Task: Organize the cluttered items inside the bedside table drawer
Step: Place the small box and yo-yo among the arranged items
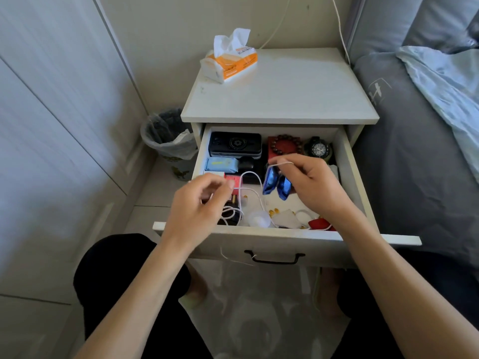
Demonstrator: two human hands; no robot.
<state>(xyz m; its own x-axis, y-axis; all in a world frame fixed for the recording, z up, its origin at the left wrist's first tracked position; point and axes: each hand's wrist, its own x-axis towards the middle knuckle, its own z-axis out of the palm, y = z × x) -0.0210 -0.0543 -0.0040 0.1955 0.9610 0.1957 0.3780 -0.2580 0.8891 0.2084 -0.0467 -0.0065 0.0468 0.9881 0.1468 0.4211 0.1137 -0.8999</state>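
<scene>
Over the open drawer (348,161), the right hand (308,180) at about two o'clock pinches a loop of white cable (248,177) with two blue foil packets (276,183) hanging under its fingers, while the left hand (199,200) at nine o'clock has its fingertips curled together on the same cable near a red box (233,181). The step in hand looks like untangling the cable from the clutter. Next, I judge, it must be drawn free of the coil at six o'clock and wound up neatly.
</scene>
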